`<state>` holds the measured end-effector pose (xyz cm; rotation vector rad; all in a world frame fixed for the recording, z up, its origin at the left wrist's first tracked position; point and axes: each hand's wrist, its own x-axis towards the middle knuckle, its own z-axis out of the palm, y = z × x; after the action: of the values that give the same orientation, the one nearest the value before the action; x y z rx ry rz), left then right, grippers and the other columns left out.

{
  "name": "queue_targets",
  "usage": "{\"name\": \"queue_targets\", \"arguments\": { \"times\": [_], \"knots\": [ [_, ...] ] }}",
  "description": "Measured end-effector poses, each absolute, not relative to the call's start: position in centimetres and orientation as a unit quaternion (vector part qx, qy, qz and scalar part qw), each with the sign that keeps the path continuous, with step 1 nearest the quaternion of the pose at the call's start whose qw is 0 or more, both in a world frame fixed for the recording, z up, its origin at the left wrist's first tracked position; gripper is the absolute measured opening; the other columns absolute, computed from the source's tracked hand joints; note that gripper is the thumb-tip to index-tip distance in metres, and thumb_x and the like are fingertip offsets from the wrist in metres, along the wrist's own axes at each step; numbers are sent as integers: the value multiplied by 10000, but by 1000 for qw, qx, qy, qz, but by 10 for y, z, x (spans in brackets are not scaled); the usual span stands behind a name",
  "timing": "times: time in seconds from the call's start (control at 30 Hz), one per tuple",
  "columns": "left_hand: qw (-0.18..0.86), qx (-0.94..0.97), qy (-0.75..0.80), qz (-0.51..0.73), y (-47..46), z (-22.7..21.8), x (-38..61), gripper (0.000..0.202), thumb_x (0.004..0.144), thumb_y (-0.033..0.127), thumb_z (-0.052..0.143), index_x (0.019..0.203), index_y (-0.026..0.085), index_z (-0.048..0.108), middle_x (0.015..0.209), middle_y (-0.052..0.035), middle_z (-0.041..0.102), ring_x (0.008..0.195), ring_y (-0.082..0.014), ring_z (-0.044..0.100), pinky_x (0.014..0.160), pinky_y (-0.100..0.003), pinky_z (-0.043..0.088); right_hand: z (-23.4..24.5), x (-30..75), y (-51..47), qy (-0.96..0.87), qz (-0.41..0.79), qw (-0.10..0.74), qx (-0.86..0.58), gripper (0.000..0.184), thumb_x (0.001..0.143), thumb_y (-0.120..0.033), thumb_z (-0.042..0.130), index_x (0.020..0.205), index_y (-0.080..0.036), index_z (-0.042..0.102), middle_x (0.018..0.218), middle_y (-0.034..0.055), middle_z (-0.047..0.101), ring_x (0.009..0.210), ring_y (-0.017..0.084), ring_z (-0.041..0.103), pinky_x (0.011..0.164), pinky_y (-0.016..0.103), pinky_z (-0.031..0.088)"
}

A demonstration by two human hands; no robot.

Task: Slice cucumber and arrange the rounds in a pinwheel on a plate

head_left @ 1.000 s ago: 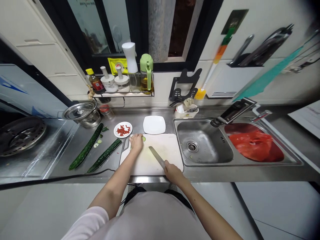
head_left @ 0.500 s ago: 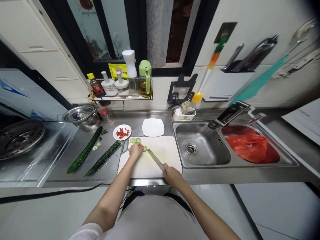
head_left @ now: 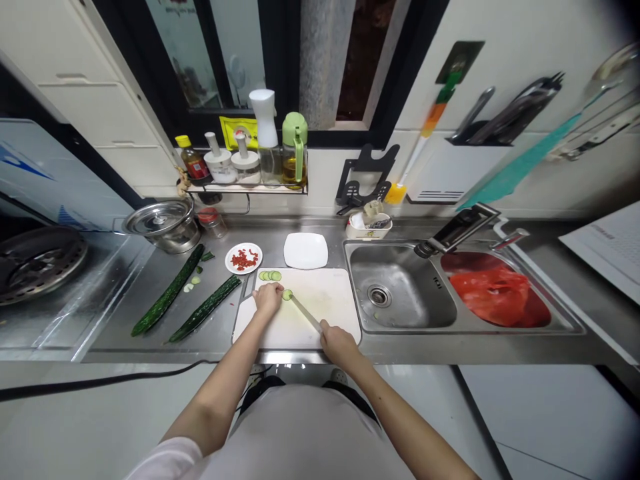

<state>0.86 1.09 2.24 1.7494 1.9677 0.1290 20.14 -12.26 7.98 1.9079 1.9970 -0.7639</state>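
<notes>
My left hand (head_left: 269, 297) rests at the left part of the white cutting board (head_left: 320, 327), its fingers pinched at the edge of a round cucumber slice (head_left: 287, 295). My right hand (head_left: 339, 343) grips the handle of a knife (head_left: 307, 315). The knife tip touches or lies right beside that slice. Several cut cucumber slices (head_left: 271, 275) overlap in a row at the board's top left corner. Left of the board lie one cucumber (head_left: 205, 310) with a cut end and another cucumber (head_left: 169, 292) farther left.
Behind the board stand a plate of chopped red pieces (head_left: 243, 259) and a white square plate (head_left: 306, 251). A lidded steel pot (head_left: 165, 227) is at the back left. The double sink (head_left: 400, 320) adjoins on the right, with a red bag (head_left: 493, 293). A condiment rack (head_left: 250, 189) hangs above.
The knife tip has come closer to the slice at my left fingers, with my right hand moving slightly left. The whole view has shifted a little.
</notes>
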Motion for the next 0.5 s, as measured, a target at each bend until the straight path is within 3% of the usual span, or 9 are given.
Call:
{"name": "queue_targets", "arguments": {
  "times": [0.5],
  "knots": [
    [247,639,726,57,12,18,11,275,823,187,482,870,290,733,1045,-40,720,1075,-256,573,877,-406,321,72,194,-121,690,-267,159,654,354,885,-85,358,1224,-135,448,1014,169,683,961,264,657,708,312,416]
  ]
}}
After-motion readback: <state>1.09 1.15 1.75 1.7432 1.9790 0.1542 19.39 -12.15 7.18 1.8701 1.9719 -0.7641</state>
